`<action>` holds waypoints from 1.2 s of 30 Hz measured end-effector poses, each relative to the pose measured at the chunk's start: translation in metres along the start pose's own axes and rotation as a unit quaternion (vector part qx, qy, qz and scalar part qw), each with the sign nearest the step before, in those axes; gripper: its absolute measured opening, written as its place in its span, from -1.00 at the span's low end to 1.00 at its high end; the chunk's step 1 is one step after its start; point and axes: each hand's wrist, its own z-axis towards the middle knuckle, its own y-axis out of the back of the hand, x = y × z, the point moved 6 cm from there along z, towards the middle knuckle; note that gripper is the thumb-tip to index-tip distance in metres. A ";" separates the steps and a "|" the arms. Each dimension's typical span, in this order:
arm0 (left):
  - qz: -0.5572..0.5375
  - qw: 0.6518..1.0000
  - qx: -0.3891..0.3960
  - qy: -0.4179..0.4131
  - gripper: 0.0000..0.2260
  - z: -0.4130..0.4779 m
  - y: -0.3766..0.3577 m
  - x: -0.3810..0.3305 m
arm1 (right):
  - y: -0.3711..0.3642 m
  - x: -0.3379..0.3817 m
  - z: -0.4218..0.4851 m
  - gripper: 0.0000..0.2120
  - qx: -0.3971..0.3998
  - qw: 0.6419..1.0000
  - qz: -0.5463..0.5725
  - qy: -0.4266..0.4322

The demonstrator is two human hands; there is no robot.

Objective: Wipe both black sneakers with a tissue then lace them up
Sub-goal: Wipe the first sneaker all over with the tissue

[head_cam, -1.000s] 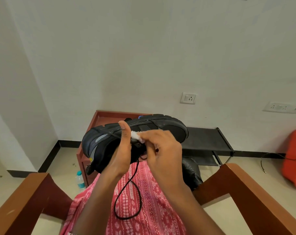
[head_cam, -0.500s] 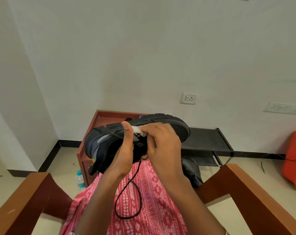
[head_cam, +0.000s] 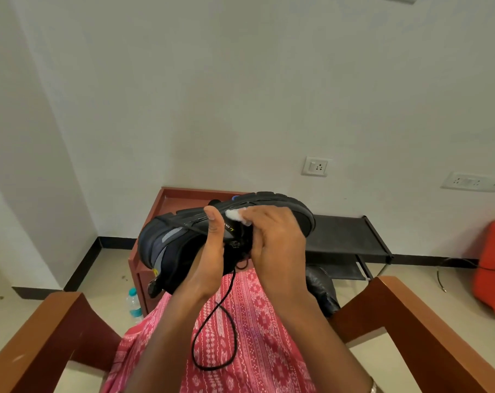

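Over my lap, between smooth wooden armrests (head_cam: 50, 330) with open air either side, a thin black lace (head_cam: 212, 321) loops onto pink patterned cloth (head_cam: 255, 336). My left hand (head_cam: 209, 262) grips the black sneaker (head_cam: 167, 242), thumb pressed on its ridged sole edge. The shoe runs left to right, heel left, toe right, sole tilted away. My right hand (head_cam: 274, 251) pinches a crumpled white tissue (head_cam: 238, 224) against its side. The other sneaker (head_cam: 321, 285) lies beyond my right knee, near a black rack (head_cam: 345, 234).
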 end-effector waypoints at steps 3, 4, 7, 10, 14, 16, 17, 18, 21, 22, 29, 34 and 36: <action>0.016 1.000 -0.006 -0.007 -0.13 0.001 0.002 0.001 | -0.002 -0.006 0.003 -0.75 -0.011 0.999 -0.018 -0.028; 0.025 1.000 -0.007 -0.012 -0.14 0.001 0.002 0.001 | -0.002 0.000 0.002 -0.76 -0.004 1.000 -0.002 -0.028; 0.068 0.997 -0.017 -0.026 -0.22 0.000 0.005 -0.003 | 0.001 0.032 -0.005 -0.79 0.034 0.996 0.085 0.011; 0.093 0.995 -0.024 -0.037 -0.25 -0.001 0.006 -0.007 | 0.001 0.040 -0.001 -0.75 0.058 0.993 0.096 0.038; 0.061 0.998 -0.015 -0.012 -0.17 -0.005 0.002 -0.003 | -0.011 0.004 0.016 -0.81 0.038 0.999 -0.024 0.014; 0.052 0.998 -0.016 -0.003 -0.16 -0.004 0.002 0.001 | -0.013 -0.011 0.019 -0.74 0.029 0.997 -0.065 -0.007; 0.052 0.999 -0.015 0.001 -0.17 -0.004 0.002 0.002 | -0.012 -0.013 0.017 -0.73 0.026 0.997 -0.067 -0.019; 0.054 0.998 -0.010 0.002 -0.14 -0.003 0.001 0.003 | -0.011 -0.011 0.015 -0.73 0.023 0.998 -0.059 -0.027; 0.084 0.996 -0.007 -0.013 -0.04 -0.001 0.002 0.004 | -0.006 0.013 0.002 -0.79 0.026 0.999 0.027 -0.013; 0.096 0.995 -0.010 -0.022 -0.07 0.000 0.003 0.004 | -0.003 0.022 -0.003 -0.80 0.028 0.998 0.059 0.003; 0.023 0.999 0.012 0.029 -0.05 -0.002 -0.001 0.004 | -0.005 -0.009 0.002 -0.67 0.010 1.000 -0.021 -0.013; 0.015 0.999 0.013 0.029 -0.08 -0.002 -0.005 0.000 | 0.001 -0.007 -0.004 -0.65 -0.001 0.999 -0.037 -0.025; 0.029 0.999 -0.007 0.022 -0.21 -0.002 -0.002 -0.001 | 0.004 0.011 -0.016 -0.69 0.008 0.999 0.036 -0.022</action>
